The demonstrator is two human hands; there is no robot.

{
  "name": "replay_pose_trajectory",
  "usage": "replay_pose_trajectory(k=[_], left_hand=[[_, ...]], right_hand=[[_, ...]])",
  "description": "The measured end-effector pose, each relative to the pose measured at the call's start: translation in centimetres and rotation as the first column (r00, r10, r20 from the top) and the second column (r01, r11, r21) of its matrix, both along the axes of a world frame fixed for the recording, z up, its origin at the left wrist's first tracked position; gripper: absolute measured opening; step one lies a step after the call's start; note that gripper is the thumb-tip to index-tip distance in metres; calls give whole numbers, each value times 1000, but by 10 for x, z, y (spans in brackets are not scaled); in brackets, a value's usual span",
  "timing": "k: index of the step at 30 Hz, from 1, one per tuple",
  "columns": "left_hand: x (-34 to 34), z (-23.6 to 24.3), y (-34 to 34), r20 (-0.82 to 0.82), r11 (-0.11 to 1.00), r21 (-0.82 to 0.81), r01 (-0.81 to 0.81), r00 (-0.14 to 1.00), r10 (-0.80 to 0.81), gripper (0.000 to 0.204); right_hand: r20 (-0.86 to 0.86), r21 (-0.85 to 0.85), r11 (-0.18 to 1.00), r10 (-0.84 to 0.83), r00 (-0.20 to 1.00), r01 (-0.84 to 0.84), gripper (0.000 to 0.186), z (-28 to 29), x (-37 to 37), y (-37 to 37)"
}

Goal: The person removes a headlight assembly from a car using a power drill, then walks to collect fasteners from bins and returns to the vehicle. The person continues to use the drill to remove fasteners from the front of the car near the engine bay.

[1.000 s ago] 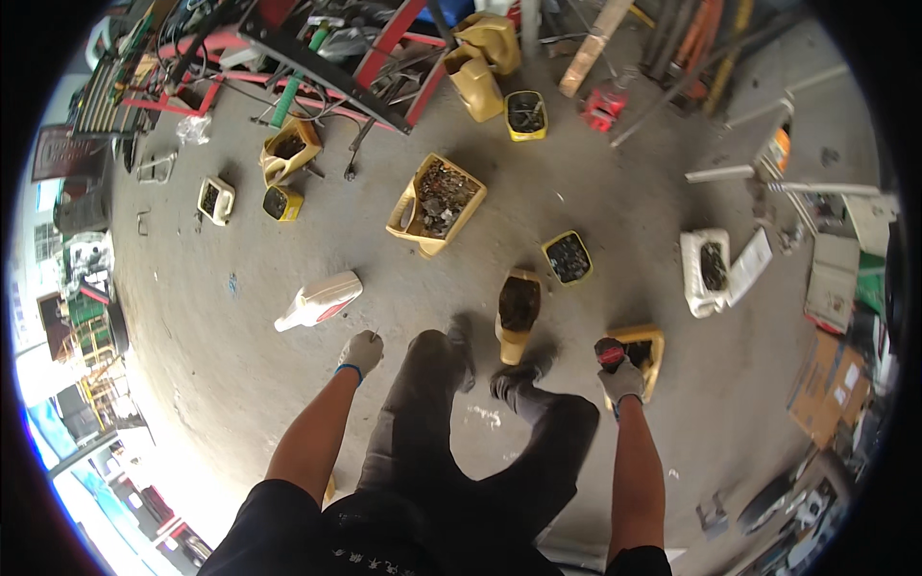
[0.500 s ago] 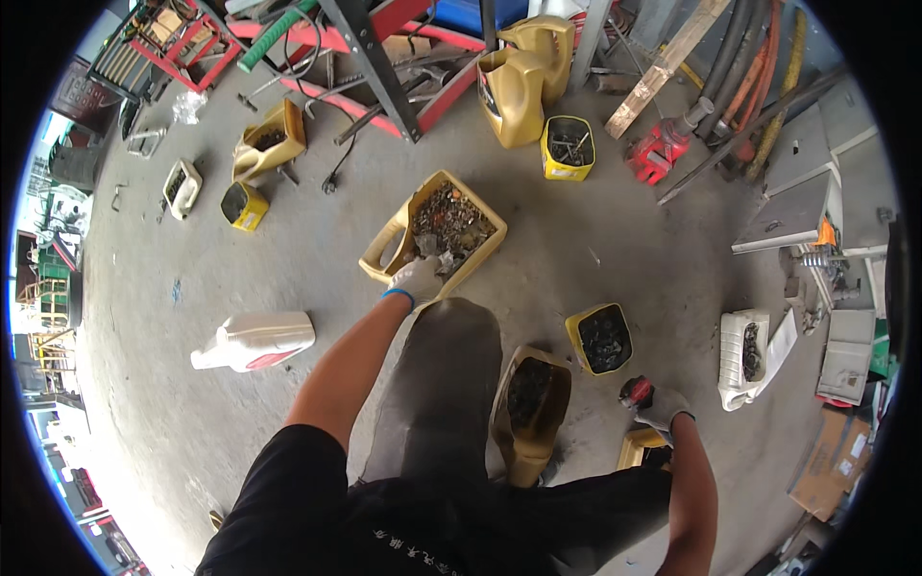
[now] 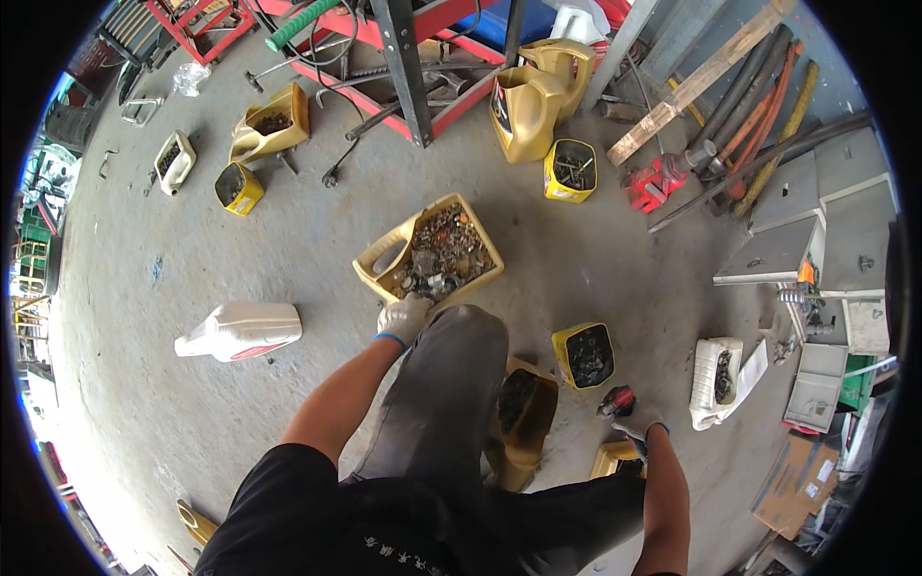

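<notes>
My left hand (image 3: 405, 319), in a whitish glove, is at the near edge of a cut-open gold jug (image 3: 477, 207). Its fingers look curled; what they hold, if anything, is hidden. Small mixed hardware and debris (image 3: 448, 248) fill the jug. Off to the right, my gloved right hand (image 3: 638, 421) is closed around a red-and-black tool (image 3: 618, 401) whose exact kind I cannot make out. Just beyond it stands a yellow tub (image 3: 561, 351) of dark metal pieces. Below that hand is another cut-open yellowish container (image 3: 605, 460), partly covered by my arm.
Another gold jug (image 3: 538, 422) lies beside my knee. A white jug (image 3: 252, 331) is on the floor at left, a white cut container (image 3: 706, 384) at right. Farther off are a yellow tub of bolts (image 3: 570, 192), a red jack (image 3: 655, 184) and a red-shelved rack (image 3: 408, 77).
My left hand has drawn back from the jug's contents to its near edge. My right hand still holds the red-and-black tool, a little nearer the yellow tub. The whole view has shifted slightly.
</notes>
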State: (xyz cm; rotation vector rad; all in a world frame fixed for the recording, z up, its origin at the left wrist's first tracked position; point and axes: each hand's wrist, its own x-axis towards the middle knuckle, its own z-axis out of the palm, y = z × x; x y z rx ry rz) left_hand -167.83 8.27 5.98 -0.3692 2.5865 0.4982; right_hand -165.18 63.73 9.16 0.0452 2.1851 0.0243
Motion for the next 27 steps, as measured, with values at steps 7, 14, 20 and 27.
replay_pose_trajectory(k=[7, 14, 20, 27], left_hand=[[38, -43, -19, -102, 991, 131, -21, 994, 34, 33], [-3, 12, -34, -210, 970, 229, -86, 968, 135, 34], [-47, -16, -20, -149, 976, 87, 198, 972, -184, 37], [-68, -58, -7, -45, 967, -95, 235, 970, -240, 41]], right_hand=[[56, -60, 998, -9, 998, 12, 55, -3, -1, 7], [-5, -172, 969, -180, 984, 177, 47, -11, 48, 35], [-97, -262, 948, -210, 973, 178, 46, -19, 67, 28], [-121, -224, 954, -232, 965, 201, 42, 7, 55, -2]])
